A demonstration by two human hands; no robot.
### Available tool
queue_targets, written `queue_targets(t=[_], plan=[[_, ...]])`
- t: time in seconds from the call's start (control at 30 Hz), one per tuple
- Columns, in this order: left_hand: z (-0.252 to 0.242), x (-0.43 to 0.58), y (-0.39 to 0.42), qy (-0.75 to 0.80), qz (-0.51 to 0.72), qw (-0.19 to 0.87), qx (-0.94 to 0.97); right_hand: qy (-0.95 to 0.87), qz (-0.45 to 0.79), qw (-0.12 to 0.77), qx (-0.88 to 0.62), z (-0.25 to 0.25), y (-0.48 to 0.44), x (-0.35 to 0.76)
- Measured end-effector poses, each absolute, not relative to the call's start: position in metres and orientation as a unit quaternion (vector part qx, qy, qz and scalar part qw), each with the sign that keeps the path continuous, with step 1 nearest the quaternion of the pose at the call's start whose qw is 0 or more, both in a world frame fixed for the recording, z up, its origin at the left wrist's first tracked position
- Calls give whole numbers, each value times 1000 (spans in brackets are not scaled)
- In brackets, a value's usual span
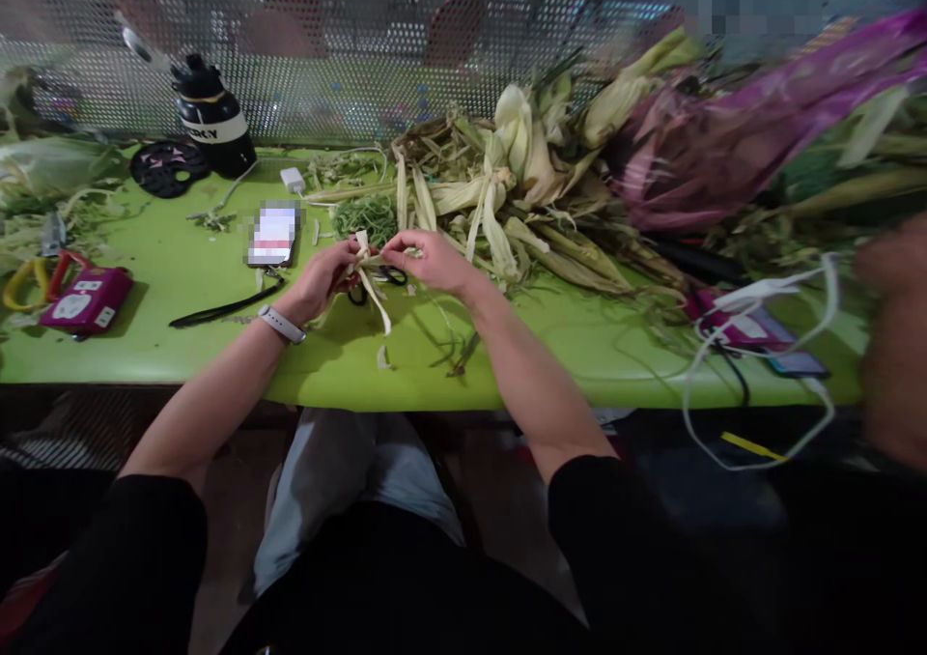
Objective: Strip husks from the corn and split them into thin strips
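Note:
Over the green table (348, 370), my left hand (327, 273) is closed on pale corn husk strips (375, 299), one of them hanging down below the fingers. My right hand (427, 257) pinches the same husk strips from the right, its fingertips close to those of my left hand. Dark scissor handles (395, 275) show partly behind and under the hands. A tangle of thin green strands (364, 218) lies just beyond them. To the right rises a big heap of corn husks (507, 191), some pale, some brown and dry.
A phone (273, 234) and black strap (224, 305) lie left; farther off stand a black bottle (212, 119) and a magenta box (88, 299). At right are a purple net bag (695, 153), white cable (768, 293) and a person's blurred arm (898, 346). A perforated metal screen (362, 46) backs the table.

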State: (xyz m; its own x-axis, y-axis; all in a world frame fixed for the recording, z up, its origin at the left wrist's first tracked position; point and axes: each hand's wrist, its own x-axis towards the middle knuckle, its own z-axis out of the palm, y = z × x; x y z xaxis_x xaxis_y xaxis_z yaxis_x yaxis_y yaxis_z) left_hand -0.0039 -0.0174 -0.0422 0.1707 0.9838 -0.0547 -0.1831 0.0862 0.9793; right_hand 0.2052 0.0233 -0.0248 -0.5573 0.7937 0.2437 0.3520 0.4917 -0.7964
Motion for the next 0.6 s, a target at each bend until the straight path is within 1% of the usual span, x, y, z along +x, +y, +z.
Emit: queue_targets(t=[0.1,0.23,0.3,0.37,0.5,0.57,0.6], plan=[[-44,-5,-18,415,471,607,487,-820,334,313,-342,-27,26,205],[-49,-7,-19,440,438,577,530,-860,211,323,-333,-33,29,202],[-49,-7,-19,453,419,584,528,-878,156,316,-324,-36,32,200],[-48,-6,-19,460,412,588,522,-886,126,312,-319,-38,35,200],[-44,-7,-18,457,417,571,540,-872,122,331,-338,-36,40,206],[-42,-8,-19,450,413,559,561,-857,168,338,-352,-31,38,210],[-42,-8,-20,446,405,552,577,-845,215,334,-357,-29,36,212]])
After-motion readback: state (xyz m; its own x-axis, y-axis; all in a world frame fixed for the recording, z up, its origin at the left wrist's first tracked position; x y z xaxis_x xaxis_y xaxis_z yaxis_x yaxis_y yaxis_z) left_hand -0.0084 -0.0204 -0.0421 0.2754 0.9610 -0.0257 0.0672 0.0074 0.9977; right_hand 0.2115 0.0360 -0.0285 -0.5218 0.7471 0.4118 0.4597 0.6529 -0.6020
